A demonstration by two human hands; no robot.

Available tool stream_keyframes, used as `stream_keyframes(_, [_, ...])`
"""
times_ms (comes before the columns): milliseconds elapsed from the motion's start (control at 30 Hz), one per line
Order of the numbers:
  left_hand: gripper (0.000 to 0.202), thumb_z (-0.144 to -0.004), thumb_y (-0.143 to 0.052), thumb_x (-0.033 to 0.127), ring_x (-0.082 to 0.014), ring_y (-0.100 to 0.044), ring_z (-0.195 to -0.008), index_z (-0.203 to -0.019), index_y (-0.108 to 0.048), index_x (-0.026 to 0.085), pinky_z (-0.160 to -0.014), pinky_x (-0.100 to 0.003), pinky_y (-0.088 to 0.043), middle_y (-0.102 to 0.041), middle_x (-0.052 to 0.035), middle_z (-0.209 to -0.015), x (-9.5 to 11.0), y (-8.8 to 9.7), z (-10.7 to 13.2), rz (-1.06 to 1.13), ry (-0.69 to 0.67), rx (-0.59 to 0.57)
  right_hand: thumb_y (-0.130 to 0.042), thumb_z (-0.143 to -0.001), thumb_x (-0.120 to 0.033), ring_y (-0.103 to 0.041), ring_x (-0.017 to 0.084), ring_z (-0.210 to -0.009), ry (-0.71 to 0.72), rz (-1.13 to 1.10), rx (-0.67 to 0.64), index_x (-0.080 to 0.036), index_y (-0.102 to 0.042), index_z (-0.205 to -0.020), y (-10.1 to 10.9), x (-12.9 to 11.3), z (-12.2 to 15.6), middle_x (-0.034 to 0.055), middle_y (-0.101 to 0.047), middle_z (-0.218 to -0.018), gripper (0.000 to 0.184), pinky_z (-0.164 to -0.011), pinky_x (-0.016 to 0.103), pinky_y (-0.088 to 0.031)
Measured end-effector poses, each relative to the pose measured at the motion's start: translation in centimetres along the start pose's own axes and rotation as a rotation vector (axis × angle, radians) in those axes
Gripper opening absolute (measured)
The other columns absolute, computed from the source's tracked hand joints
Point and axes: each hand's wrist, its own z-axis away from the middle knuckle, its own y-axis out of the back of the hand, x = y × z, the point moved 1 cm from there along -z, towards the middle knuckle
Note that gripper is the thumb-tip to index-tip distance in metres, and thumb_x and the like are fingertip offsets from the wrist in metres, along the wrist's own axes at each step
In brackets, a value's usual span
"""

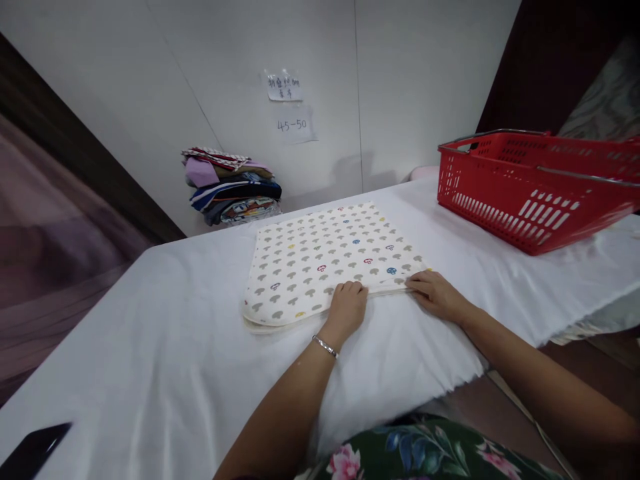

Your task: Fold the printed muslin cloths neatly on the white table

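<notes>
Touching the near edge of the cloth (320, 257), my left hand (349, 303) and right hand (435, 294) are half-curled, any pinch underneath hidden; I should tension evenly, keeping layers flush.

Wide run of desk (170, 320) open left of the patterned cloth (325, 250), down to a dark flat object (36, 450) in the near-left corner. Narrower lane between cloth and red basket (500, 197), which blocks the right. Left hand (349, 305) and right hand (436, 294) obstruct the cloth's near edge, gap between them. Wall (405, 87) bounds the back; fabric pile (233, 187) before it, footing unclear.
</notes>
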Motion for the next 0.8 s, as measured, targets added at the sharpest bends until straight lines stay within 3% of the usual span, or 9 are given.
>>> stream_keyframes(267, [0.022,-0.08,-0.042,0.001,-0.0209,-0.05,-0.084,-0.089,-0.055,0.015,-0.073,-0.034,-0.036,-0.055,-0.0079,-0.089,0.4,0.5,-0.6,-0.12,-0.075,-0.082,-0.038,-0.09,-0.017,-0.056,0.022,-0.094,0.056,0.071,-0.124,-0.023,-0.06,-0.116,0.3,0.8,-0.5,0.009,-0.062,-0.106,0.035,-0.08,0.038,-0.044])
stream_keyframes(467, [0.024,-0.078,-0.039,-0.003,-0.0211,-0.05,-0.083,-0.086,-0.054,0.015,-0.071,-0.034,-0.037,-0.054,-0.0088,-0.088,0.8,1.3,-0.8,-0.182,-0.14,-0.096,-0.037,-0.087,-0.013,-0.057,0.022,-0.089,0.099,0.145,-0.061,-0.018,-0.064,-0.108,1.4,1.1,-1.3,0.0116,-0.064,-0.099,0.034,-0.076,0.035,-0.046])
stream_keyframes(567, [0.03,-0.077,-0.038,-0.005,-0.02,-0.049,-0.083,-0.092,-0.053,0.016,-0.072,-0.033,-0.037,-0.053,-0.0068,-0.089,1.2,1.6,0.0,-0.145,-0.129,-0.043,-0.041,-0.083,-0.011,-0.057,0.022,-0.089,0.109,0.151,0.005,-0.019,-0.064,-0.106,2.5,1.6,-0.8,0.0101,-0.065,-0.097,0.033,-0.077,0.037,-0.045])
stream_keyframes(800, [0.029,-0.076,-0.042,-0.002,-0.0204,-0.048,-0.086,-0.094,-0.052,0.019,-0.08,-0.036,-0.04,-0.054,-0.0058,-0.09,2.1,0.1,1.3,0.012,-0.108,-0.067,-0.041,-0.086,-0.012,-0.059,0.021,-0.088,0.116,0.115,-0.085,-0.017,-0.065,-0.103,2.1,1.5,1.3,0.0112,-0.065,-0.097,0.03,-0.079,0.038,-0.045])
